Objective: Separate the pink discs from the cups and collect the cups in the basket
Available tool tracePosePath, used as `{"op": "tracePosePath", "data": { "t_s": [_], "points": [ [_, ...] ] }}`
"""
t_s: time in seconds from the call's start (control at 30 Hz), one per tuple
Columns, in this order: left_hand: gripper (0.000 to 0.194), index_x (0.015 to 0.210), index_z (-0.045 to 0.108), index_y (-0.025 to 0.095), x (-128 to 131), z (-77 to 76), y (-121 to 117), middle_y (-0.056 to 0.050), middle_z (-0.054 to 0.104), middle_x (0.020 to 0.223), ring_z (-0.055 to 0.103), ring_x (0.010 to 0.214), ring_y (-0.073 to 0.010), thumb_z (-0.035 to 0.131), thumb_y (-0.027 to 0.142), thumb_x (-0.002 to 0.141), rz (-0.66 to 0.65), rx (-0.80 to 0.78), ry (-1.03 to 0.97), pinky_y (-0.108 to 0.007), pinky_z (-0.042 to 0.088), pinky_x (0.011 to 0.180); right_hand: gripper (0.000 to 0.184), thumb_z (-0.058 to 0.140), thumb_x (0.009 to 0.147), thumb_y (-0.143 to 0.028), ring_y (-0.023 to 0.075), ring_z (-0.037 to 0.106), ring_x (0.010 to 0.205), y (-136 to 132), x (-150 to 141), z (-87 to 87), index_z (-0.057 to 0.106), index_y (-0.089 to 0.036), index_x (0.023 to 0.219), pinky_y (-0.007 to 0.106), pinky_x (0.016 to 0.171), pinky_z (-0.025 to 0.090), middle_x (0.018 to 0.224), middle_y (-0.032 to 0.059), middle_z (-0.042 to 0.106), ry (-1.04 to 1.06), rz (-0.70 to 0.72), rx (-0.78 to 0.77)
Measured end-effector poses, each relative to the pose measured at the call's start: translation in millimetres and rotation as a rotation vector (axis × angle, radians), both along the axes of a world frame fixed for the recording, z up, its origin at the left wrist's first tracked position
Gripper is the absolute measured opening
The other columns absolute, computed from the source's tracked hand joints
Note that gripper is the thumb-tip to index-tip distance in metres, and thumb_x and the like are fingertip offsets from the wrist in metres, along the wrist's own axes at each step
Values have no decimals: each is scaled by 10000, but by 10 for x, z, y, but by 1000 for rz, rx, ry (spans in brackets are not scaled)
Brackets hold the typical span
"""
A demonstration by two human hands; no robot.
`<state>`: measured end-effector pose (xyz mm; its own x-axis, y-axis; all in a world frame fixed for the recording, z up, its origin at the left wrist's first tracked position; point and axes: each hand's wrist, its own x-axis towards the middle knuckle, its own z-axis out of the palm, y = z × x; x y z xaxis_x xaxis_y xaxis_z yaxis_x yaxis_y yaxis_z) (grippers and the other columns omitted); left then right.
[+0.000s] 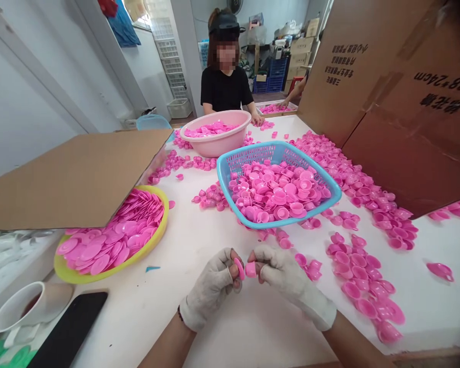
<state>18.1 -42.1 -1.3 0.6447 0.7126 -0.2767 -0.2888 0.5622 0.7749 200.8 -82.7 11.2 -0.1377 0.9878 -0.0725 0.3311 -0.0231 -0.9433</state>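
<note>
My left hand point(210, 289) wears a worn white glove and pinches a small pink disc point(239, 268) between thumb and fingers. My right hand point(291, 281), gloved the same way, pinches a small pink cup point(250, 269). The two pieces almost touch above the white table point(214, 306), near its front edge. Just beyond them stands a blue basket point(230, 164) heaped with pink cups. To the left a yellow dish point(159, 235) holds many pink discs, partly under a cardboard flap.
Loose pink cups point(360, 276) lie scattered on the right. A large cardboard box point(398, 102) stands at the right. A pink basin point(214, 143) sits farther back, before a person in black point(225, 89). A white cup point(26, 306) and black phone point(71, 329) lie front left.
</note>
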Motion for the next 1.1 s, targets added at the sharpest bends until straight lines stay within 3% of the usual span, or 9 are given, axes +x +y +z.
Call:
{"op": "tracePosePath", "data": {
  "t_s": [0.07,0.23,0.4,0.57,0.77,0.87,1.0,1.1],
  "points": [
    [254,858,529,165,7,-21,-10,37,512,635,458,506,-40,713,302,748,-9,0,-6,-163,343,496,153,458,760,-86,90,505,591,25,-96,32,582,-173,783,200,543,385,628,-40,537,118,-8,-77],
    [310,912,520,183,-18,-36,-17,18,568,763,500,509,-42,737,297,722,-55,-13,-40,-158,358,459,95,529,734,-107,88,510,585,46,-179,44,596,-172,714,193,529,396,652,-36,581,183,13,-88],
    [353,932,523,177,-44,-81,-6,13,577,700,497,484,-56,749,329,707,-162,-45,-26,-175,414,460,173,495,723,-56,95,511,599,12,-193,132,593,-191,674,195,546,399,635,-43,586,131,23,32],
    [344,911,514,190,-8,-122,-4,52,528,615,482,437,-49,750,329,703,-114,-63,-43,-164,391,429,196,461,685,-21,89,488,584,23,-182,156,555,-188,641,187,543,385,600,-55,544,83,-33,86],
    [370,884,516,182,23,-140,5,46,521,641,464,427,-50,765,360,677,-135,25,45,-177,406,411,246,424,734,3,98,505,610,-1,-150,134,561,-189,664,204,576,400,632,-41,558,-7,20,188],
    [353,913,529,179,68,-86,-9,14,555,698,528,527,-91,744,366,703,-133,85,76,-221,465,494,232,462,766,-8,103,506,640,5,-136,55,580,-184,674,217,601,407,666,-29,545,-124,2,292],
    [393,1086,557,178,121,-5,-28,-65,604,918,586,772,-163,677,375,769,-129,108,53,-290,495,684,181,544,787,-75,125,511,701,36,-120,-66,655,-194,709,225,574,416,763,7,530,-244,-51,338],
    [413,1148,568,167,101,9,-10,-59,610,883,555,745,-139,663,342,786,-68,169,91,-266,464,709,286,469,838,-74,150,545,832,32,-93,-76,674,-229,963,263,698,480,899,34,574,-177,-30,374]
  ]
}}
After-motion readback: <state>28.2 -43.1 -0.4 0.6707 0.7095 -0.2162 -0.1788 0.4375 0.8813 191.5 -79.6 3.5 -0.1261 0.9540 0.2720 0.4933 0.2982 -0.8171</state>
